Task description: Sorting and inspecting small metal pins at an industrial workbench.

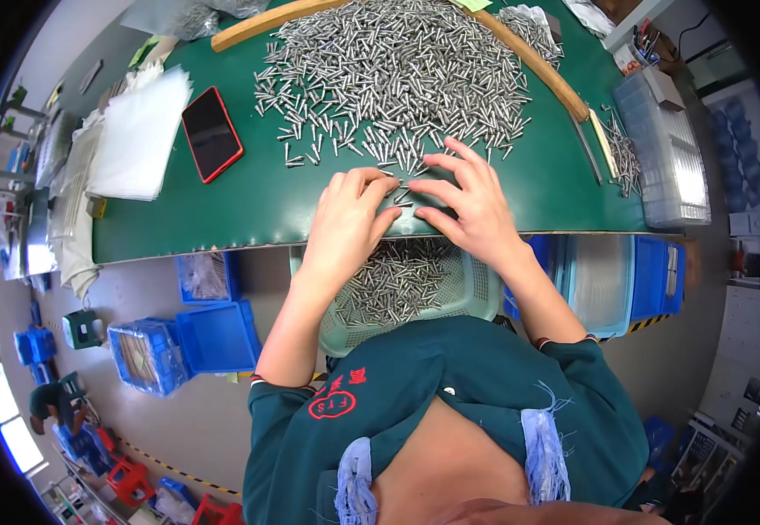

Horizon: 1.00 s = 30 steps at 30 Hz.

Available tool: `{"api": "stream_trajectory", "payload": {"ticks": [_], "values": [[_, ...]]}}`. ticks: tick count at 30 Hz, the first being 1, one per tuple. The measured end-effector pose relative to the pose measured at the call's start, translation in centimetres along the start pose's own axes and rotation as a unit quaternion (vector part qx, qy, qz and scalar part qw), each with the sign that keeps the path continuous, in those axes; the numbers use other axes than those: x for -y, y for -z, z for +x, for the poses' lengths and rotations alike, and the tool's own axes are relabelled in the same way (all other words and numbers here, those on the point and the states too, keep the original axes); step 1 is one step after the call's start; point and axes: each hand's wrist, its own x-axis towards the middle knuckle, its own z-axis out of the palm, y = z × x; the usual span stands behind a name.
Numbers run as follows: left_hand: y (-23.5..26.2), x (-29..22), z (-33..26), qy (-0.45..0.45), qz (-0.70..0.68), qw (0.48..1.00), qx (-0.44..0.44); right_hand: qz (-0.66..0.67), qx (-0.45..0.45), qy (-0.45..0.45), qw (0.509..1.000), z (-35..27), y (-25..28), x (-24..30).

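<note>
A few small metal pins (402,194) lie on the green tabletop (222,210) between my two hands, at its near edge, just ahead of the large heap of pins (397,70) that covers the middle of the surface. My left hand (349,219) rests on the mat with its fingers curled together, the fingertips (389,184) pressed down on the loose pins — whether its grip actually pinches one I cannot tell. My right hand (472,206) lies beside it, fingers spread and flat, the tips reaching the fringe of the heap; its grip is spread wide and holds nothing that shows.

Directly below the tabletop edge, under my wrists, stands a pale green mesh basket (476,293) already holding a layer of the same pins. A curved wooden strip (538,61) bounds the heap on the far and right sides. To the left of the heap lies a phone in a red case (211,133), and beyond it a stack of white sheets (139,136). At the right end of the tabletop sits a clear plastic tray (669,157) — a smaller scatter of pins lies just beside it. Blue crates (187,346) stand on the floor at lower left.
</note>
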Motion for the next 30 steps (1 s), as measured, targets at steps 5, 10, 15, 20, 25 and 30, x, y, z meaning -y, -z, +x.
{"api": "stream_trajectory", "payload": {"ticks": [5, 10, 15, 20, 25, 30], "values": [[0.1, 0.4, -0.5, -0.018, -0.001, 1.000, 0.003, -0.017, 0.015, 0.040, 0.999, -0.3, -0.1, -0.4], [-0.3, 0.0, -0.7, 0.001, 0.003, 1.000, -0.005, 0.000, -0.010, 0.033, 0.999, 0.0, 0.1, 1.0], [-0.6, -0.2, -0.6, -0.008, 0.005, 1.000, -0.013, 0.008, -0.010, 0.044, 0.999, -0.1, -0.7, 0.7], [-0.3, 0.1, -1.1, -0.006, 0.016, 1.000, -0.014, 0.013, 0.004, 0.024, 1.000, -1.0, 0.2, 0.8], [-0.7, -0.2, -1.1, -0.021, 0.003, 1.000, -0.014, -0.012, -0.020, -0.018, 1.000, -1.1, 0.2, 0.3], [-0.5, -1.0, -0.9, 0.006, -0.025, 0.999, -0.039, -0.013, -0.025, -0.023, 0.999, 0.0, 0.0, 0.2]]}}
